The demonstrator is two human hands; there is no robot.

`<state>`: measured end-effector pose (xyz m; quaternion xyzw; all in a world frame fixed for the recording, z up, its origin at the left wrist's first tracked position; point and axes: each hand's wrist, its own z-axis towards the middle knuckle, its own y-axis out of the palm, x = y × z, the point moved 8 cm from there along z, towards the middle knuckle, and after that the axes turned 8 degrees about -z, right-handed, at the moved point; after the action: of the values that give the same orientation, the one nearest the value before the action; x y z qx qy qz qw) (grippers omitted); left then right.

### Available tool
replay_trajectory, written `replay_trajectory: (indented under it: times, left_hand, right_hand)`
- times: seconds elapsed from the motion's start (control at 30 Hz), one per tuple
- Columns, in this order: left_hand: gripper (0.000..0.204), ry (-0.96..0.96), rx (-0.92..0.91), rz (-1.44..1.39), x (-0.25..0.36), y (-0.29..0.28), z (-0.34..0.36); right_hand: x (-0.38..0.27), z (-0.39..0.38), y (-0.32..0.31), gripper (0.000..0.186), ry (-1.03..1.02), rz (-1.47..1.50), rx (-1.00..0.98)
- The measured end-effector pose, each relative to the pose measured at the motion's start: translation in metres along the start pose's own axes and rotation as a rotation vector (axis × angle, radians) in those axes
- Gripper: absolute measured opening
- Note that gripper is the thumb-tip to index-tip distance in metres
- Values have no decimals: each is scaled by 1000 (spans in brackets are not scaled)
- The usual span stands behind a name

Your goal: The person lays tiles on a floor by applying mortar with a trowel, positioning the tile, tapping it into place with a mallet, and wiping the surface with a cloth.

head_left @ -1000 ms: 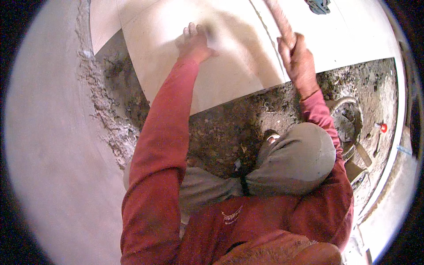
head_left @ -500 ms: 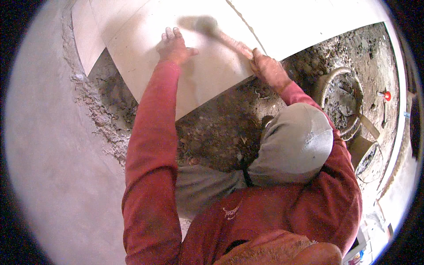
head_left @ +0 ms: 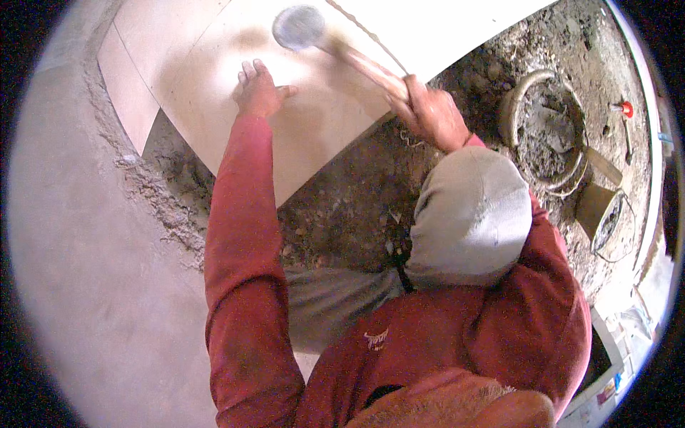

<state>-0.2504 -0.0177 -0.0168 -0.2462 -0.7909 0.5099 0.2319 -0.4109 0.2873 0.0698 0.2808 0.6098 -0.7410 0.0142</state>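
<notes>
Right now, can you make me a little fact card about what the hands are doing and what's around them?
Left hand: palm down on a pale tile, thumb out to the side
Right hand: closed around the wooden handle of a mallet
Mallet head: round and grey, seems raised above the tile
Ground: dark, rough soil along the tile's near edge
Off to the right: round tub holding grey stuff, with a small bucket beside it
Sleeves: red
</notes>
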Motion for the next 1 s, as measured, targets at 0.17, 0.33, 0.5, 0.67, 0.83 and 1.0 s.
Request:
replay_trajectory:
  times: [0.17, 0.33, 0.5, 0.67, 0.83, 1.0]
  left_hand:
    - [119, -1, 29, 6, 3, -6, -2]
    - [118, -2, -10, -4, 4, -7, -3]
    - [119, 9, 4, 0, 2, -5, -3]
    - [121, 18, -20, -6, -3, 3, 3]
    - [120, 27, -12, -42, -13, 7, 16]
    - [119, 114, -28, -99, -9, 6, 17]
  right_hand:
    - [26, -14, 14, 37, 192, -51, -301]
    - [13, -18, -8, 45, 159, -13, -217]
    - [12, -33, 5, 43, 339, 25, -380]
    - [10, -32, 3, 43, 236, 87, -272]
    - [18, -36, 3, 41, 205, 13, -236]
    - [12, -41, 7, 37, 193, 134, -260]
